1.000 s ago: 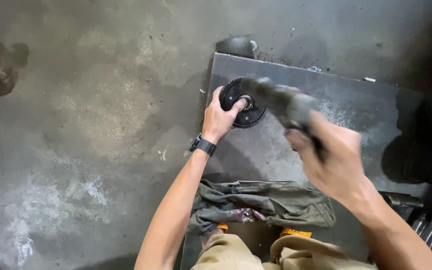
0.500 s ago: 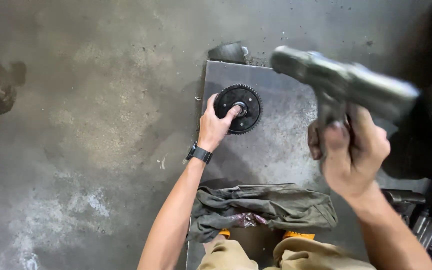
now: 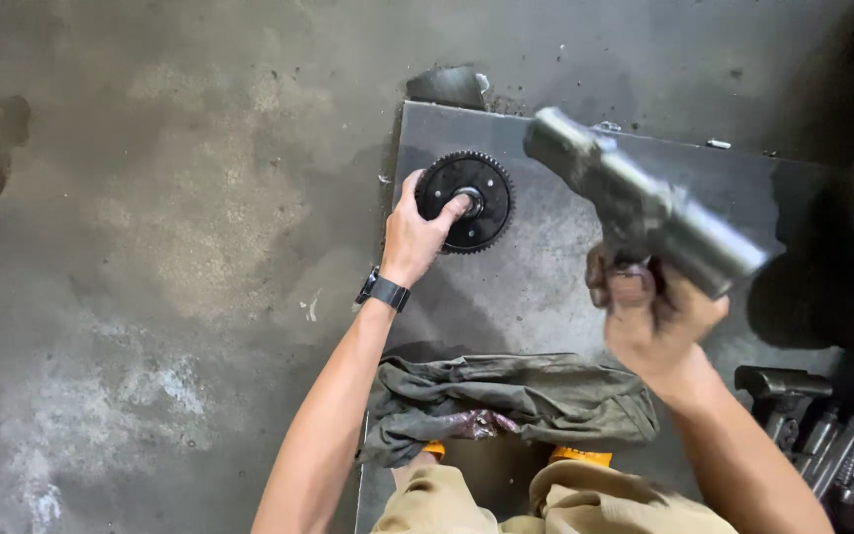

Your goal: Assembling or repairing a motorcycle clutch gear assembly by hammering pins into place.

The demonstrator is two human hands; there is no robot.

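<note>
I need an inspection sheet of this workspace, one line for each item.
Surface: grey metal plate lying on a stained concrete floor.
Job's things: black toothed gear wheel flat on the plate; grey pistol-shaped power tool held in the air above the plate.
Clutter: crumpled olive-green cloth at the plate's near edge; dark metal tools at the right, partly in shadow.
Grips: left hand rests on the gear, a finger at its centre hub; right hand is closed around the tool's handle.
Cables: nothing seen.
Surroundings: dark stains on the floor at the left; black wristwatch on the left wrist.
</note>
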